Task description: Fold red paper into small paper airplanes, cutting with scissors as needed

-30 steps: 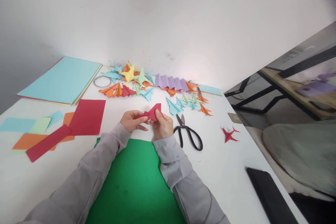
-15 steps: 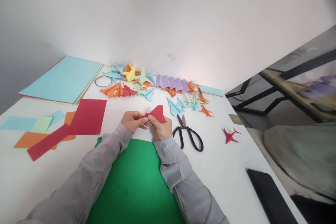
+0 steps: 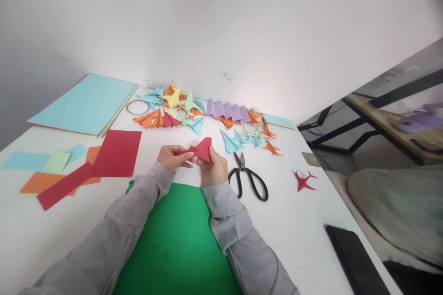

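Note:
Both hands hold a folded piece of red paper (image 3: 204,148) above the white table, just beyond a green sheet (image 3: 176,235). My left hand (image 3: 172,158) pinches its narrow left end between thumb and fingers. At the wide right part, my right hand (image 3: 215,168) grips the paper, thumb along the right edge and fingers beneath, partly hidden. Black-handled scissors (image 3: 248,176) lie to the right of my right hand, blades pointing away. A small red folded paper plane (image 3: 303,180) rests farther right.
Colourful folded paper planes (image 3: 173,99) lie along the wall, beside a pleated purple paper (image 3: 228,110) and a tape roll (image 3: 137,107). At left are stacked sheets (image 3: 83,103), a red sheet (image 3: 119,153) and smaller cut pieces (image 3: 65,186). A black object (image 3: 356,258) lies near the right edge.
My right thumb has moved from the middle of the red paper to its right edge. The paper has turned slightly, and my left hand keeps pinching the narrow end.

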A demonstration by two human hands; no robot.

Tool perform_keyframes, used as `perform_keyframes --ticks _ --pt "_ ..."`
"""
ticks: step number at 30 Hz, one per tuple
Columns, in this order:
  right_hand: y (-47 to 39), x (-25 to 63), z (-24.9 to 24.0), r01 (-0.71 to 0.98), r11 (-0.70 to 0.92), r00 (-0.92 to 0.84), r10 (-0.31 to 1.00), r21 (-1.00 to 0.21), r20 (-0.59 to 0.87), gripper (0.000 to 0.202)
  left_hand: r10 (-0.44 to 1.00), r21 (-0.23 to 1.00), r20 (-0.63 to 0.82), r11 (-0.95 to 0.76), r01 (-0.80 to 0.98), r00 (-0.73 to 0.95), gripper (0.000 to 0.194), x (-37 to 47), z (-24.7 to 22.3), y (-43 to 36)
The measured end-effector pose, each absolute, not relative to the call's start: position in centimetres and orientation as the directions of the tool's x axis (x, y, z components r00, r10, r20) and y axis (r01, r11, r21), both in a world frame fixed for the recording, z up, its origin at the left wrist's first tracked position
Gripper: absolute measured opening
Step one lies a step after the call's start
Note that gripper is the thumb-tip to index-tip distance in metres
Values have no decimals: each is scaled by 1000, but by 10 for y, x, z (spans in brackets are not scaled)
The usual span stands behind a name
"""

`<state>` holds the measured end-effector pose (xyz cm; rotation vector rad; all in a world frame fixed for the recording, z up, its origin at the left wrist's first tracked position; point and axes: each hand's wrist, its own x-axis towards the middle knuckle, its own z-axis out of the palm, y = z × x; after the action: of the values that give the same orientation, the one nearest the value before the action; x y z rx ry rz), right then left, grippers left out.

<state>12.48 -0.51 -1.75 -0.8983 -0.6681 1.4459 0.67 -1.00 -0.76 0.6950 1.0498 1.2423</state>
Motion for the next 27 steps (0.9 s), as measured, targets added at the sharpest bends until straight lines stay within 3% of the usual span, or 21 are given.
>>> perform_keyframes --ticks 6,9,12,18,27 --pt "-6 126 -18 -499 -15 35 999 -867 -37 22 959 793 -268 162 -587 -98 28 0 -5 -6" --pt "-9 126 -18 -479 -92 -81 995 -873 -60 23 961 771 -264 163 -616 -77 28 -3 -7 -4" --pt "-10 125 -17 -442 -148 -134 986 -885 -98 23 973 817 -228 169 -551 -39 28 -3 -12 -3" --pt "-10 125 -22 -349 -111 -28 994 -930 -108 20 993 918 -112 86 -387 -46 26 -2 -13 -4" --pt "-12 122 -20 -362 -133 64 984 -923 -167 17 991 914 -126 97 -394 -48 23 6 -18 -6"
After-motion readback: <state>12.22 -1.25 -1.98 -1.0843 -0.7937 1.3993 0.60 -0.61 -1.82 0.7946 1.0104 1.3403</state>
